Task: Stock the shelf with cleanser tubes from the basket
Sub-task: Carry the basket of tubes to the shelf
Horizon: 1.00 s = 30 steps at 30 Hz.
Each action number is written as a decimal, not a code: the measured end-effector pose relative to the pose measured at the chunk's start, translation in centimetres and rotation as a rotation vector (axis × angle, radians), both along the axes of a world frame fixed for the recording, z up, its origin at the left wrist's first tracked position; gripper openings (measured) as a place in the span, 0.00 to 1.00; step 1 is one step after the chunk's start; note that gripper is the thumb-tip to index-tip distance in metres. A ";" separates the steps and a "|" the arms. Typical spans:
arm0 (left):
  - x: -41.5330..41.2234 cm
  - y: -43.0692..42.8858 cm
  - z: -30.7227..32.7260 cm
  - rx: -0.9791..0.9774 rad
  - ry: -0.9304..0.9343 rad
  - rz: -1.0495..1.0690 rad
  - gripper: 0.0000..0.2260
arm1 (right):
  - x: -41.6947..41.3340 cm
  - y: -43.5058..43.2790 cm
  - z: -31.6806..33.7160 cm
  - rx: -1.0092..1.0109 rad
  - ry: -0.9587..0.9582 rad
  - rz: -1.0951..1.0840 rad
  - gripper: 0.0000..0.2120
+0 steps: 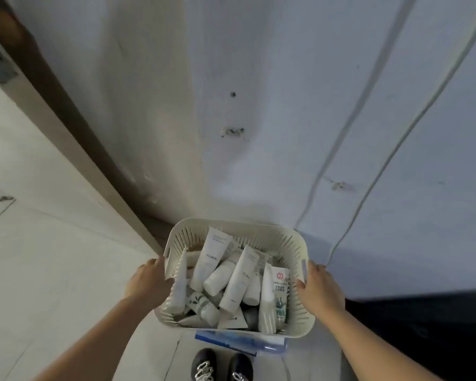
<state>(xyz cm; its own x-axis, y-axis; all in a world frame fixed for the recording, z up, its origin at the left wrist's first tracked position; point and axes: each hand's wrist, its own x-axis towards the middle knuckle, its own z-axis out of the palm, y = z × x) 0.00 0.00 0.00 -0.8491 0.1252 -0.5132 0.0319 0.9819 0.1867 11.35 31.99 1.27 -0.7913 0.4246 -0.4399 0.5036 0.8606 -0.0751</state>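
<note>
- One basket [232, 229]: cream plastic with slotted walls and a handle slot in each short side. It is held up between both hands, low in the view and close to the wall.
- Two hands on it. The left hand [149, 281] grips the left short side by the slot, fingers curled round the outside of the wall.
- The right hand [320, 288] grips the right short side the same way, with the thumb hooked over the rim.
- Cleanser tubes [210, 257]: all inside the basket, in a loose pile, leaning and crossing. At least eight white tubes and small bottles show; the exact count is unclear because the lower ones are covered.
- One tall tube with a red logo [276, 291] stands against the right wall of the basket.
- One blue-and-white flat item [231, 342] shows below the basket's near edge; I cannot tell what it is.
- Two dark shoes [204, 364] with white laces are at the bottom edge, on the floor.
- Two thin pale cables [379, 171] run slantwise down the wall.
- Floor [39, 257]: pale tiles with thin joints.
- Wall [259, 78]: whitish and scuffed, with one small dark hole and a few scrape marks.
- One brown strip [74, 127] runs along the left of the wall.
</note>
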 end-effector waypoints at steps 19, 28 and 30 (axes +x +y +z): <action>-0.5 0.8 -7.8 0.505 0.160 0.553 0.18 | -1.1 -0.5 -6.4 -0.372 0.411 -0.657 0.20; 4.0 -1.8 -5.1 0.553 0.176 0.782 0.19 | -0.5 -3.0 -4.4 -0.385 0.461 -0.595 0.19; 5.5 -3.1 -4.4 0.553 0.188 0.843 0.19 | -0.3 -3.9 -4.0 -0.392 0.454 -0.573 0.19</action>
